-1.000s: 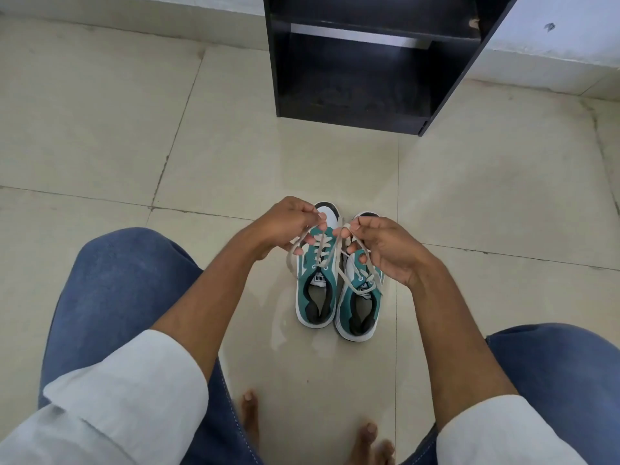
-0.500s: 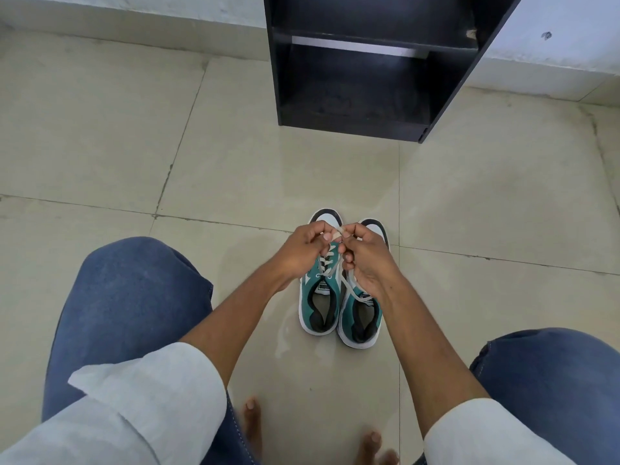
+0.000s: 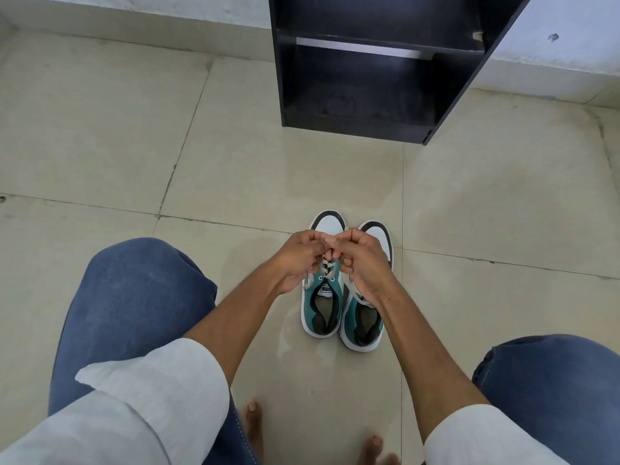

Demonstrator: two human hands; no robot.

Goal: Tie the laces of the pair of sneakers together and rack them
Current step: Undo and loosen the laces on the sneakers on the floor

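Observation:
Two teal sneakers with white toes stand side by side on the tiled floor, toes pointing away from me: the left sneaker (image 3: 322,310) and the right sneaker (image 3: 363,322). My left hand (image 3: 297,260) and my right hand (image 3: 364,260) meet knuckle to knuckle over the shoes' fronts, each pinching the off-white laces (image 3: 327,270). The lace ends between my fingers are mostly hidden. The black shoe rack (image 3: 369,68) stands ahead against the wall.
My knees in blue jeans (image 3: 134,313) flank the shoes on both sides, and my bare toes (image 3: 253,414) show at the bottom. Beige floor tiles (image 3: 235,162) lie between the sneakers and the rack. A low white wall edge (image 3: 134,15) runs behind.
My hands have drawn together over the sneakers' fronts, from apart with the laces spread to touching with the laces pinched between them. The view has shifted slightly.

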